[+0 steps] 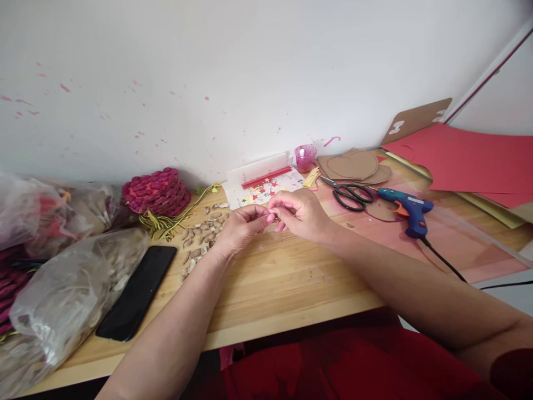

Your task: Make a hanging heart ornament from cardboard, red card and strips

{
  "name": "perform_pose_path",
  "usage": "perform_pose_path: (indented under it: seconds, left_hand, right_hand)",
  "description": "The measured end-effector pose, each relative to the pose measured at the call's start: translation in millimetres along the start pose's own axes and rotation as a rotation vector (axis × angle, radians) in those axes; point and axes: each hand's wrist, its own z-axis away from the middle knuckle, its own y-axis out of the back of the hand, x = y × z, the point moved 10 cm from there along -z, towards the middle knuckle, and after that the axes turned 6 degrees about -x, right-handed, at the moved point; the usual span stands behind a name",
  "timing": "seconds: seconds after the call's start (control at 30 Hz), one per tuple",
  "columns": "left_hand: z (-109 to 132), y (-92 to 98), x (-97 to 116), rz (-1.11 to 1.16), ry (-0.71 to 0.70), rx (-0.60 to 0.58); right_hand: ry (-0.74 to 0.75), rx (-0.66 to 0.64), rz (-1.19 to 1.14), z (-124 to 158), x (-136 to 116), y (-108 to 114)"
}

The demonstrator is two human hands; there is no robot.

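Observation:
My left hand (247, 225) and my right hand (302, 214) meet over the middle of the wooden table, fingertips pinched together. Whatever is between them is small and mostly hidden, so I cannot make out its kind. Beside my left hand lie several peanut shells (204, 230), loose on the wood. Just beyond the fingers, a white sheet (235, 191) carries small red and gold star pieces (260, 191) and a red strip (266, 177). Black-handled scissors (352, 195) rest to the right of my right hand.
A blue glue gun (410, 210) with a black cord lies at right, near red paper sheets (470, 158). Heart-marked cardboard (347, 164) and a pink-stained cup (305, 158) stand near the wall. At left are a black phone (137, 291), plastic bags (75, 289) and stacked magenta pieces (156, 191).

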Motion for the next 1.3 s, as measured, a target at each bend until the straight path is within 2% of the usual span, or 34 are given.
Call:
perform_pose_path:
  seconds: [0.1,0.2,0.3,0.43,0.53,0.63,0.73,0.83,0.93,1.03,1.2,1.3]
  left_hand:
    - [-0.1,2.3,-0.9,0.031,-0.002,0.015]
    - [-0.8,8.9,-2.0,0.047,-0.006,0.061]
    - [-0.6,14.3,-1.1,0.023,-0.006,0.101]
    - [1.9,17.2,5.9,-0.118,-0.019,0.132]
    - [3.1,15.4,14.7,-0.208,-0.088,0.119]
    - [3.5,15.8,19.1,-0.270,-0.136,0.121]
    - [4.1,17.2,22.7,-0.338,-0.161,0.135]
    - [4.7,14.8,26.3,-0.361,-0.182,0.118]
    - [5.7,14.4,29.4,-0.358,-0.199,0.124]
    - [7.6,18.4,33.3,-0.400,-0.225,0.177]
    - [8.1,18.3,35.9,-0.447,-0.252,0.180]
    - [8.3,17.5,36.9,-0.433,-0.254,0.181]
  right_hand:
    - [-0.068,0.017,-0.066,-0.6,6.4,2.0]
    - [-0.116,0.115,-0.133,-1.5,14.8,16.4]
    - [-0.101,0.215,-0.195,-2.5,21.1,33.7]
    - [-0.067,0.216,-0.216,-4.7,20.3,41.2]
    - [-0.091,0.132,-0.246,-7.2,17.6,34.2]
    - [-0.222,-0.015,-0.315,-8.4,25.9,16.3]
    - [-0.383,-0.107,-0.476,-4.0,39.3,-1.3]
    - [-0.447,-0.182,-0.676,0.3,42.2,-16.9]
    - [-0.505,-0.249,-0.778,5.2,45.2,-28.3]
    - [-0.553,-0.261,-0.816,7.8,51.4,-31.2]
    - [-0.543,-0.273,-0.825,6.6,51.1,-30.5]
    - [-0.533,-0.203,-0.767,5.6,49.8,-23.9]
